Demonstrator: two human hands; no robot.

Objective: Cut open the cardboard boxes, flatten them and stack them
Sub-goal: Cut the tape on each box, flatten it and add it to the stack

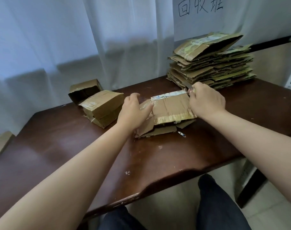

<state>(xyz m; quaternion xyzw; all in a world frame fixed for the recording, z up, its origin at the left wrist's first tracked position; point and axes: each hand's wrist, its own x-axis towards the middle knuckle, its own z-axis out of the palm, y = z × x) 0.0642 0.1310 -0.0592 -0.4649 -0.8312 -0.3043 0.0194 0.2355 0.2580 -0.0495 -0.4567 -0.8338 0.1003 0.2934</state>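
On the dark wooden table (58, 146), two unflattened brown cardboard boxes (100, 107) wait left. At centre, the left hand (134, 112) presses spread fingers on a taped, half-flattened box (170, 112); the right hand (206, 101) pinches a small blade (188, 87) at its far corner. Best to hold the box firmly and cut away from the fingers. The flattened stack (211, 63) sits behind, right.

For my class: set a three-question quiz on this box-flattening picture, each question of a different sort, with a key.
1. True or false: the stack of flattened cardboard lies at the table's far right.
2. How many unflattened boxes wait left of the left hand?
3. The right hand grips: A) a knife at the far edge of the flattened box; B) a marker; C) nothing.

Key: 1 true; 2 two, the open box and the taped box; 3 A.
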